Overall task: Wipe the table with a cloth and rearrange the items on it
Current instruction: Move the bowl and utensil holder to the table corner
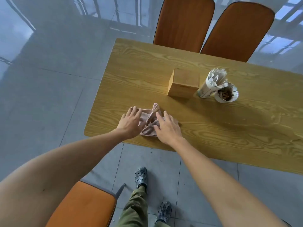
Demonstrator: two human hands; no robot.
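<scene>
A crumpled pink cloth (150, 118) lies near the left end of the wooden table (213, 128). My left hand (131, 122) rests on the cloth's left part with fingers spread. My right hand (167, 127) lies flat on its right part, fingers apart. Neither hand has the cloth gripped. Farther back stands a wooden box (184, 85). To the right of the box is a cup of paper-wrapped sticks (211, 84), and touching that cup is a white cup with brown bits (227, 95).
Two orange chairs (185, 22) (239, 30) are pushed in at the table's far side. Another orange chair seat (85, 207) is at my lower left. My feet in grey clogs (141, 176) stand on the grey tiled floor by the near edge.
</scene>
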